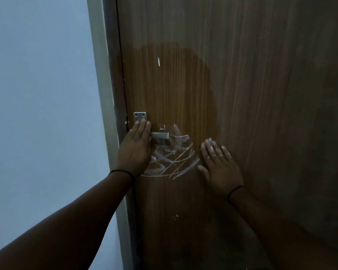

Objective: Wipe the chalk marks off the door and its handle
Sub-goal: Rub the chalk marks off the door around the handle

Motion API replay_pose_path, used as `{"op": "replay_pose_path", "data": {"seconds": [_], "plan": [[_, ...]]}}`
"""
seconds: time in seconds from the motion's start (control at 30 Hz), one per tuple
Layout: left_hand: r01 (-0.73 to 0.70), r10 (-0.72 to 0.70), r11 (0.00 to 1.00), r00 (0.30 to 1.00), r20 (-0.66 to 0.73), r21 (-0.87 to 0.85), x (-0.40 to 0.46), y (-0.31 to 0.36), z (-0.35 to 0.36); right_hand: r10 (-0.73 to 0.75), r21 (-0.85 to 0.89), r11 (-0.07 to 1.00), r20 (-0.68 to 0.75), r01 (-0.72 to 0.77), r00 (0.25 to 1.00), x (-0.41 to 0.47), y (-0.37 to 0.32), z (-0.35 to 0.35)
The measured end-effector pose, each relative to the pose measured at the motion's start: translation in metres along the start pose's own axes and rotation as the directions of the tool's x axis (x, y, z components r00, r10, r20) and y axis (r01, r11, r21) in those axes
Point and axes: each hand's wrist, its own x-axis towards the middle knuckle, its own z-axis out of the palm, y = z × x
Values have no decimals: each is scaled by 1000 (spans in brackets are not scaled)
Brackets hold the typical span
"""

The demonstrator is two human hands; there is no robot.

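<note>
Brown wood-grain door, white chalk scribbles beside silver metal lever handle. Left hand over handle, grip indiscernible. Right hand flat, fingers spread, possibly pinching pale-blue chalk.

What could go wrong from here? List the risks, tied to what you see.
1. The right hand lies flat on the door beside the chalk marks with pale dust on its fingers and no cloth in view, so wiping bare-handed may smear chalk instead of lifting it.
2. The left hand covers most of the handle, so chalk there could be missed.
3. Leaning on the handle might swing the door.
</note>
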Motion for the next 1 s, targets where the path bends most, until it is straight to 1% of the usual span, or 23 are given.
{"op": "replay_pose_path", "data": {"seconds": [0.07, 0.13, 0.2, 0.3, 0.37, 0.43, 0.5, 0.53, 0.6, 0.63, 0.7, 0.8, 0.9, 1.0], "plan": [[-30, 31, 1000, 999, -39, 6, -14, 4, 7, 45, 37, 998, -45, -44, 998, 20, -6, -11], [-43, 44, 999, 998, -37, 30, -22, 9, 11, 32, 76, 997, -41, -29, 999, 31, -20, -15], [-40, 41, 998, 999, -25, 40, -23, 10, 11, -18, 88, 996, 6, 18, 1000, 24, -31, -7], [-63, 64, 996, 998, -11, 59, -22, 2, 9, -78, 36, 996, 77, 76, 994, -3, -23, 12], [-89, 89, 992, 996, 3, 88, -22, -3, 10, -26, 28, 999, 43, 25, 999, -8, -8, 15], [-99, 99, 991, 995, 0, 95, -22, -5, 13, 78, 58, 995, -23, -76, 997, -1, 0, 11], [-93, 96, 992, 995, -26, 87, -23, -4, 17, 137, 93, 987, -61, -131, 989, 9, -10, 12], [-81, 84, 994, 996, -42, 79, -24, -3, 18, 121, 111, 987, -57, -115, 991, 11, -20, 14], [-54, 57, 997, 997, -59, 61, -27, -4, 23, 23, 130, 991, -2, -22, 1000, 4, -40, 26], [-47, 51, 997, 997, -64, 58, -30, -4, 26, -26, 114, 993, 34, 22, 999, -4, -46, 34], [-55, 59, 996, 996, -66, 63, -39, -7, 33, -73, 67, 995, 77, 68, 994, -20, -42, 44], [-76, 79, 994, 996, -35, 81, -54, -14, 43, -44, 39, 998, 17, 43, 999, -18, -25, 37], [-73, 77, 995, 996, -52, 75, -57, -18, 44, 12, 62, 998, -64, -8, 998, 12, -26, 17], [-87, 92, 995, 992, -88, 58, -49, -15, 37, -36, 95, 995, -51, 41, 998, 27, -46, 13]]}}
